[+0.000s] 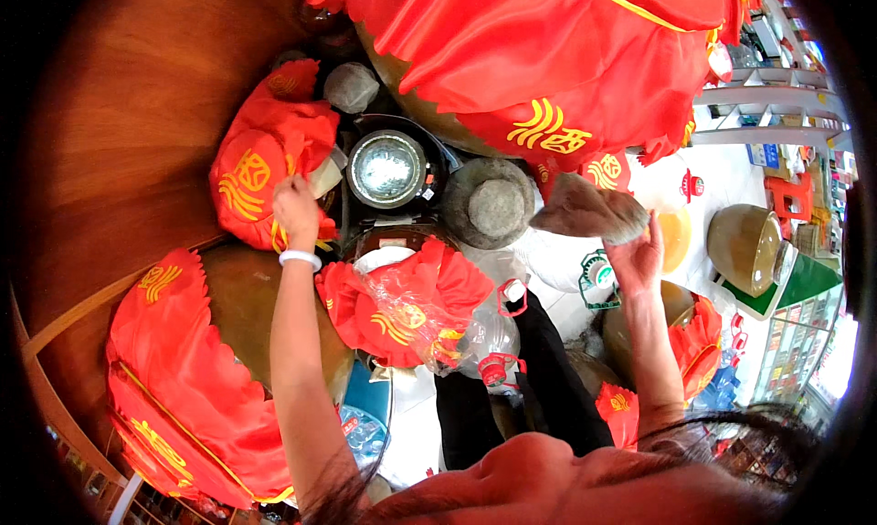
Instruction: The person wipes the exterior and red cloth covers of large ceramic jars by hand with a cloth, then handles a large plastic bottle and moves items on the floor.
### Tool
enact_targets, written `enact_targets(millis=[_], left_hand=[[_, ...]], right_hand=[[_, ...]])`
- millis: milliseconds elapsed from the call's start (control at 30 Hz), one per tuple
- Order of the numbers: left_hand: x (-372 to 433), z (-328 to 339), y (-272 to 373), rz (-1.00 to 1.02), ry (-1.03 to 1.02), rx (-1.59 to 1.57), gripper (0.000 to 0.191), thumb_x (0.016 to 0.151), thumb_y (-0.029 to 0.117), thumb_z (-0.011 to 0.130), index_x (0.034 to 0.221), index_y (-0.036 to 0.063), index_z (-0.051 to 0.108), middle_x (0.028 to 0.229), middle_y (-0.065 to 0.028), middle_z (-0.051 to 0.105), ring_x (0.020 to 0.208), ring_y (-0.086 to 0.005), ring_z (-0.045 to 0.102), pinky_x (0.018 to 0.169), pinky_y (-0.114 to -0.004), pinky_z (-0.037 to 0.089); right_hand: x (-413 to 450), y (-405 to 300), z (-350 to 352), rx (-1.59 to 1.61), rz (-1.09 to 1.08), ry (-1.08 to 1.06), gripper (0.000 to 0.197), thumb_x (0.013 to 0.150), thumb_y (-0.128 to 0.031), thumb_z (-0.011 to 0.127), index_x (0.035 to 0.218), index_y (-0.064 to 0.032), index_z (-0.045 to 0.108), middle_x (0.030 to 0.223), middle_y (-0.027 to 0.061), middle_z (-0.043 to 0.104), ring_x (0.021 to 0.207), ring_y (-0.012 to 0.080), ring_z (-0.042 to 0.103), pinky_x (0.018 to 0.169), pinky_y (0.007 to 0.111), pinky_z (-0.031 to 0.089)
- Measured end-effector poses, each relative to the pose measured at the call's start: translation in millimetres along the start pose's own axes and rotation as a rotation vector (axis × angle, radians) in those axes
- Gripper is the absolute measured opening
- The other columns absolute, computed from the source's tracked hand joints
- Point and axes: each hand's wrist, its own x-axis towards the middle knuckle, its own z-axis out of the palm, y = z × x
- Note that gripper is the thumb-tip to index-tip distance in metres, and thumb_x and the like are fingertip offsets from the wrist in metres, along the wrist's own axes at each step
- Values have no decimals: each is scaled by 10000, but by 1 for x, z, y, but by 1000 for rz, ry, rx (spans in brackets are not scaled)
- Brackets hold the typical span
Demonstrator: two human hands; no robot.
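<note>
My left hand [296, 206], with a white bangle at the wrist, has its bent fingers on the edge of a red cloth jar cover [250, 176] with yellow characters. A pale flat piece [327, 176] sticks out beside those fingertips. On my right, a grey-brown cloth bag [590, 208], apparently filled, is raised off the jars; my right hand [637, 248] grips its near end. Between my hands stand a dark jar with a shiny round lid [386, 169] and a jar topped by a grey rounded cover [490, 203].
Large jars under red covers stand at the top [548, 59] and lower left [185, 374]. Nearer me is a plastic-wrapped red cover [404, 306] beside clear plastic bottles [493, 333]. A wooden panel [157, 100] bounds the left; a glazed jar [743, 248] is at the right.
</note>
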Motion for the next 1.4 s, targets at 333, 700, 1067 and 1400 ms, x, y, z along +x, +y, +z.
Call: enact_targets(millis=[333,700,1067,1400], left_hand=[[48,48,50,-204,-228,-412,237,797,196,545,864,-14,632,728,-116,618,600,-229,557,571,-311,432],[60,42,95,-393,-1059,-579,147,787,167,577,799,23,601,600,-37,542,445,-97,433,416,-248,341],[28,60,10,881,-304,112,380,647,-1,528,1017,42,600,934,-127,621,1047,-259,492,899,-371,376],[31,91,-24,752,-275,376,338,793,225,468,1095,78,506,881,-155,597,764,-277,611,633,-379,495]], right_hand=[[-13,-33,-43,-2,24,56,496,890,-372,399,1203,12,411,1240,163,444,1147,283,421,967,399,328],[-2,-61,-96,-57,-16,126,423,907,-330,373,1144,7,472,1180,161,498,1109,275,461,939,409,356],[19,-37,-97,-142,55,72,389,913,-308,365,1133,-7,477,1181,159,498,1112,283,461,941,431,360],[28,-10,-96,-219,118,142,372,906,-311,366,1094,-17,495,1157,140,517,1103,277,466,946,440,338]])
